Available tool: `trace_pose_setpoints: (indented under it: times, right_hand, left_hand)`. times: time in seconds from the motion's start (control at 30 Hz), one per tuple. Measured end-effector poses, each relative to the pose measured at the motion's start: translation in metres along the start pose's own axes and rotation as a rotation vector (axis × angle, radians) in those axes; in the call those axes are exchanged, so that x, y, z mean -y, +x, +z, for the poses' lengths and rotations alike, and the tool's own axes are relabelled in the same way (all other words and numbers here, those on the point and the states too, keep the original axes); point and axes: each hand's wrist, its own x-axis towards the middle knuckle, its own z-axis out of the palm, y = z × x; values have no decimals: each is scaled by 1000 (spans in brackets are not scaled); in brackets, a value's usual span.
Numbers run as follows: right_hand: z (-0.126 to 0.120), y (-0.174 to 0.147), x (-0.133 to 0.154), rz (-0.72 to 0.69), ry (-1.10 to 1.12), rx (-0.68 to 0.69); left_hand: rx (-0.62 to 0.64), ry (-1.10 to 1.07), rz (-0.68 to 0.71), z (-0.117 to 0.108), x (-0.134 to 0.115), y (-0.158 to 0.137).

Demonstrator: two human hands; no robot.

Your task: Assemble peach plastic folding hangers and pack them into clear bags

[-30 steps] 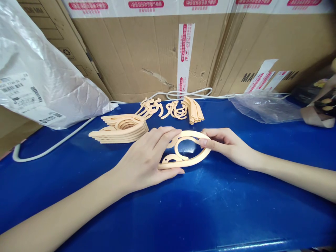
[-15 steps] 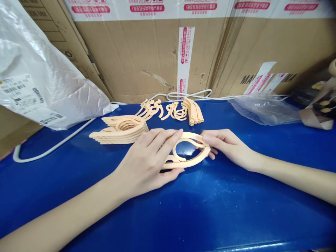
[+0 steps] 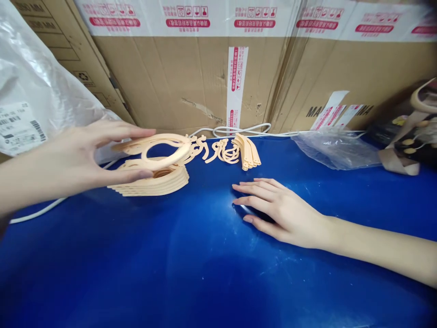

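Observation:
My left hand (image 3: pixel 77 155) pinches a beige plastic folding hanger (image 3: pixel 183 149), folded into an oval, between the thumb and the fingers. It is just over a stack of similar folded hangers (image 3: pixel 160 186) at the left of the blue table; whether it touches the stack, I cannot tell. Near the middle of the table, my right hand (image 3: pixel 280 209) lies palm down, fingers spread, holding nothing. Beyond it are several loose curved hook pieces (image 3: pixel 225 154) and a small pile of beige hanger arms (image 3: pixel 250 152).
Large cardboard boxes (image 3: pixel 177 68) stand along the back edge. A white plastic bag (image 3: pixel 37 82) fills the left side. A white cable (image 3: pixel 252 132) runs along the back. A clear plastic bag (image 3: pixel 337 150) lies at the back right of the blue table (image 3: pixel 205 255).
My left hand has carried the folded hanger left from the middle to above the stack. My right hand has let go of it and now rests spread on the table.

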Motion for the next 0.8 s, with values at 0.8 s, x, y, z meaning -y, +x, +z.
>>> trace_pose_setpoints:
  times: [0.8]
  right_hand:
    - [1,-2,-6,-7,36,15]
  left_hand:
    - [175,-175,5,12,28,-2]
